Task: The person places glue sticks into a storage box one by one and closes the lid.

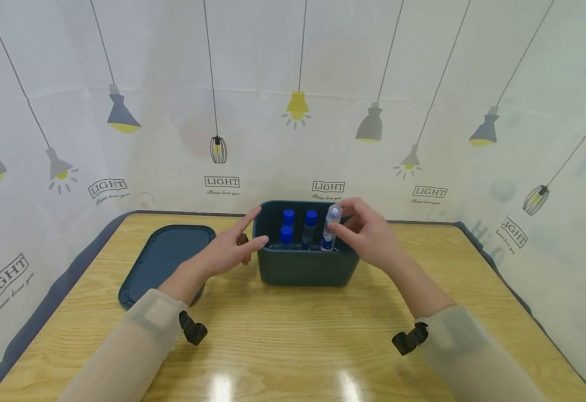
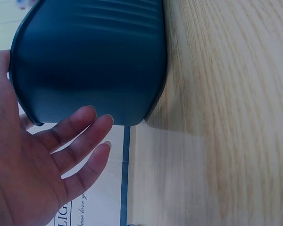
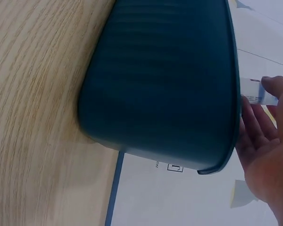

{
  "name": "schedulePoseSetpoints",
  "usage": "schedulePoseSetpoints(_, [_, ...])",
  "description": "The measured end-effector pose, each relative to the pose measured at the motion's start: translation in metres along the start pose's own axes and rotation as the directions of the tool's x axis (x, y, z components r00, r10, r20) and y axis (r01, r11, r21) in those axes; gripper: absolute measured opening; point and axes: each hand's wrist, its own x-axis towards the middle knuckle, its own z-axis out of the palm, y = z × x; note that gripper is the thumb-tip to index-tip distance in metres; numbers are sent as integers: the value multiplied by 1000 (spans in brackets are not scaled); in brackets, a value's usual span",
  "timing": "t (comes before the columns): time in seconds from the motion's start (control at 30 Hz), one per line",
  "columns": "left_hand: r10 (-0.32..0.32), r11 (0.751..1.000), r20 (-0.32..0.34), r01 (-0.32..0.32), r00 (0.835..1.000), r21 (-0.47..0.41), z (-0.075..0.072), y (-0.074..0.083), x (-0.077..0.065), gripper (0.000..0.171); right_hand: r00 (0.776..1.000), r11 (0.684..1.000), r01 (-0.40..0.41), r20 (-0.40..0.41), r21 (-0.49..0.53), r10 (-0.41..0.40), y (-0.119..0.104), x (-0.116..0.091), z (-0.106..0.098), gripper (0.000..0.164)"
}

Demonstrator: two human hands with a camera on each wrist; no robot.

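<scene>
A dark teal bin stands on the table with several bottles inside. My right hand pinches a small bottle with a clear cap between thumb and fingers at the bin's right end. Its lower part is below the front rim. Left of it, upright bottles with blue caps show in the head view. At the bin's left end, my left hand touches the rim with thumb and index finger extended. In the left wrist view, its other fingers are loosely bent outside the bin wall.
A flat dark teal lid lies on the wooden table left of the bin, partly behind my left forearm. Behind the table hangs a pale curtain printed with lamps, wrapping round both sides.
</scene>
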Motion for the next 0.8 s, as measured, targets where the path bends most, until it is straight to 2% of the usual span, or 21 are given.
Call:
schedulePoseSetpoints(0.27, [4, 1000, 0, -4, 1000, 4, 0, 1, 0, 84, 990, 999, -4, 144, -33, 9, 3, 13, 14, 32])
schedulePoseSetpoints(0.47, [2, 1000, -4, -2, 1000, 4, 1, 0, 0, 84, 984, 995, -17, 177, -99, 35, 6, 23, 20, 32])
schedulePoseSetpoints(0.8, [-7, 1000, -1, 7, 1000, 21, 1, 0, 0, 84, 961, 982, -108, 235, -154, 142, 10, 32, 26, 28])
